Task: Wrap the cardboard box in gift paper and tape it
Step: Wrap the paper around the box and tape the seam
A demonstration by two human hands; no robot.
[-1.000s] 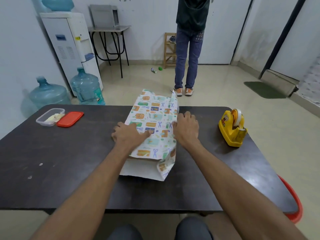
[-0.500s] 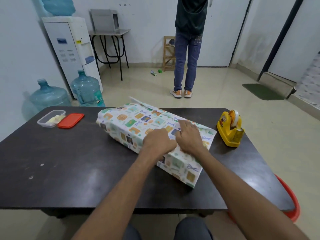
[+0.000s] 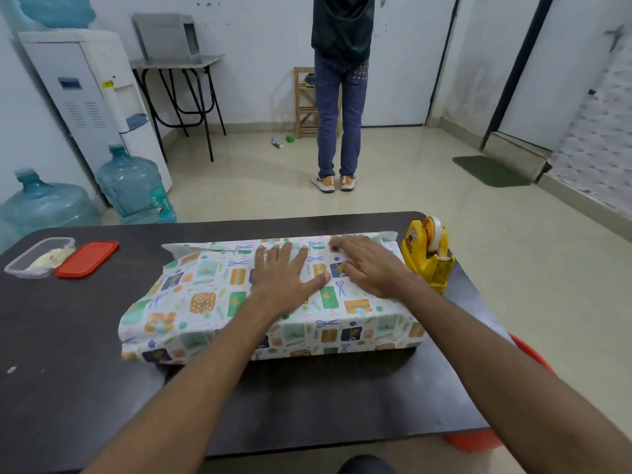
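The box, covered in white gift paper (image 3: pixel 205 302) printed with orange, green and blue shapes, lies lengthwise across the dark table (image 3: pixel 68 388). No cardboard shows. My left hand (image 3: pixel 284 278) rests flat on top of the paper, fingers spread. My right hand (image 3: pixel 369 265) presses the paper near its far right edge, fingers bent at the seam. Paper ends stick out loose at the left and right. A yellow tape dispenser (image 3: pixel 429 258) stands just right of the parcel.
A clear plastic container (image 3: pixel 37 256) and its red lid (image 3: pixel 87 258) sit at the table's far left. A person (image 3: pixel 340 97) stands on the floor beyond the table. Water bottles (image 3: pixel 135 186) and a dispenser (image 3: pixel 89 97) stand at left. A red bucket (image 3: pixel 526 350) is under the table's right edge.
The wrapped box has been turned from pointing away from me to lying sideways across the table, close to the tape dispenser. Both hands stayed on top of it.
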